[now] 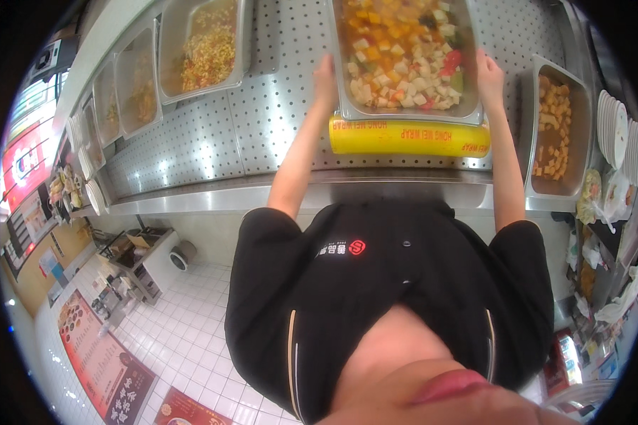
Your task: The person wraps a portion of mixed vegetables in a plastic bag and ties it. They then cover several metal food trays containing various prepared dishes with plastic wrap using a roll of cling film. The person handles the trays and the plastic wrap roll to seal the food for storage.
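A steel food pan point(404, 118) stands before me on a perforated metal counter, filled with diced white and orange pieces in liquid, with some red and green bits. Clear plastic film seems to cover its top, as the rim shines. My left hand point(326, 82) is against the pan's left wall, its fingers partly hidden along the side. At the right rim, my right hand point(490, 79) has its fingers curled in at the pan's edge. A yellow roll of Hong Mei plastic wrap point(409, 139) lies crosswise at the pan's near side, between my forearms.
Further pans with food stand to the left, the nearest a corn-filled pan point(207, 58). A pan of brown cubes point(553, 127) sits at the right. Stacked white plates point(611, 130) and bagged items point(590, 196) are beyond it. The counter's front edge point(234, 202) runs before my body.
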Demonstrator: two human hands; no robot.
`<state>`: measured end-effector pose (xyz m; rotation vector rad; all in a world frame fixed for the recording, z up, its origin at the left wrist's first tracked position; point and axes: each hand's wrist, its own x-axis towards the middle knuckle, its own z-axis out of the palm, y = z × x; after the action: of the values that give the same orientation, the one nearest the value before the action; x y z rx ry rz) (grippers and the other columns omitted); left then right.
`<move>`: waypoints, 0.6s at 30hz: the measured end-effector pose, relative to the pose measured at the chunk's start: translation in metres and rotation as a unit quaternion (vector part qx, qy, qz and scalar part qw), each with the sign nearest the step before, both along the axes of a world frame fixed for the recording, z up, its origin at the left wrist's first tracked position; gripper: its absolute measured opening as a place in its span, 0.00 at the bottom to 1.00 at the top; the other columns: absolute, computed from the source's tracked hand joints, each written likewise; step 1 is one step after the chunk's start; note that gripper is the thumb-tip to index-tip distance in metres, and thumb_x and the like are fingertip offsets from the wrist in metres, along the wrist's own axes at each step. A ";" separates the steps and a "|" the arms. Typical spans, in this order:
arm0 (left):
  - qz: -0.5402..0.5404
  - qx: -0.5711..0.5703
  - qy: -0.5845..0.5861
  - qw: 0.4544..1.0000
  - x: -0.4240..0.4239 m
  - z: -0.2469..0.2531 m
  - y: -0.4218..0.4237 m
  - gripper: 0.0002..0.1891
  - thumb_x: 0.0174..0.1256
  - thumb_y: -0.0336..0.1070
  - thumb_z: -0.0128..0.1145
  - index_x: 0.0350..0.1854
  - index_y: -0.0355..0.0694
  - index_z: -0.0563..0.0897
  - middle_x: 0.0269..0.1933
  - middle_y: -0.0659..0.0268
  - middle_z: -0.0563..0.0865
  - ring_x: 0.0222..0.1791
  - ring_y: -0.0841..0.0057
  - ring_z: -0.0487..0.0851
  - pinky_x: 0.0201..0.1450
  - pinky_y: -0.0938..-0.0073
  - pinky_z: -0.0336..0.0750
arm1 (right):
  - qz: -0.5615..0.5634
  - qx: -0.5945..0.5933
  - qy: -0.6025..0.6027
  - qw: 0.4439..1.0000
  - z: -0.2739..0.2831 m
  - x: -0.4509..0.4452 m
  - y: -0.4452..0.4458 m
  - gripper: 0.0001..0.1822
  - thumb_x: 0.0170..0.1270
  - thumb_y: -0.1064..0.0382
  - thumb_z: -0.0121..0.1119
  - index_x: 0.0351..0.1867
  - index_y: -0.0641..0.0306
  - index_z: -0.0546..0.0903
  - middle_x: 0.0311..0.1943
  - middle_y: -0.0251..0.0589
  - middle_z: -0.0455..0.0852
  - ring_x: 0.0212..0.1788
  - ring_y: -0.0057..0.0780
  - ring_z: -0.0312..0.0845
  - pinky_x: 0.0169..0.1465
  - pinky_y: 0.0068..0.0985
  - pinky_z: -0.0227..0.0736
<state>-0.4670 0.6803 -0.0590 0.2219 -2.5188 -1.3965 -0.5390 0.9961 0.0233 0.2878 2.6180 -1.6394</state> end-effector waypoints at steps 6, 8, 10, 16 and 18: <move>-0.156 0.273 -0.156 0.936 0.075 0.074 -0.028 0.09 0.55 0.35 0.55 0.32 0.33 0.79 0.30 0.65 0.81 0.34 0.80 0.77 0.40 0.80 0.70 | 0.241 -0.021 -0.142 0.960 0.002 0.070 0.065 0.14 0.51 0.59 0.61 0.22 0.68 0.72 0.18 0.29 0.68 0.24 0.15 0.59 0.29 0.16 0.59; -0.206 0.037 -0.119 0.970 0.086 0.090 -0.011 0.11 0.46 0.33 0.65 0.31 0.34 0.79 0.29 0.67 0.81 0.31 0.83 0.76 0.38 0.82 0.70 | 0.244 0.005 -0.053 0.968 0.020 0.089 0.049 0.14 0.48 0.61 0.62 0.22 0.69 0.71 0.18 0.30 0.68 0.24 0.16 0.60 0.28 0.16 0.60; -0.201 0.046 -0.173 0.963 0.085 0.087 -0.010 0.10 0.47 0.33 0.64 0.29 0.34 0.78 0.27 0.67 0.81 0.28 0.84 0.75 0.34 0.84 0.69 | 0.253 0.058 -0.026 0.965 0.025 0.090 0.047 0.13 0.45 0.65 0.63 0.22 0.69 0.70 0.17 0.31 0.68 0.22 0.17 0.60 0.26 0.17 0.60; -0.187 0.100 -0.217 0.953 0.086 0.082 -0.004 0.14 0.54 0.42 0.58 0.26 0.33 0.80 0.23 0.61 0.82 0.20 0.82 0.74 0.25 0.80 0.68 | 0.222 0.089 -0.176 0.955 0.002 0.093 0.055 0.14 0.52 0.58 0.57 0.22 0.69 0.73 0.15 0.32 0.68 0.20 0.17 0.62 0.23 0.20 0.60; -0.206 0.072 -0.308 0.926 0.082 0.097 -0.003 0.19 0.55 0.48 0.55 0.25 0.32 0.81 0.20 0.55 0.81 0.20 0.75 0.76 0.25 0.75 0.69 | 0.256 0.075 -0.224 0.937 0.006 0.091 0.052 0.18 0.54 0.55 0.54 0.19 0.70 0.73 0.13 0.33 0.69 0.19 0.18 0.62 0.23 0.21 0.61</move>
<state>-0.3847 0.6777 0.0385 0.1849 -3.1017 -1.9234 -0.4485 1.0480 0.0292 -0.0244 2.2165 -1.0594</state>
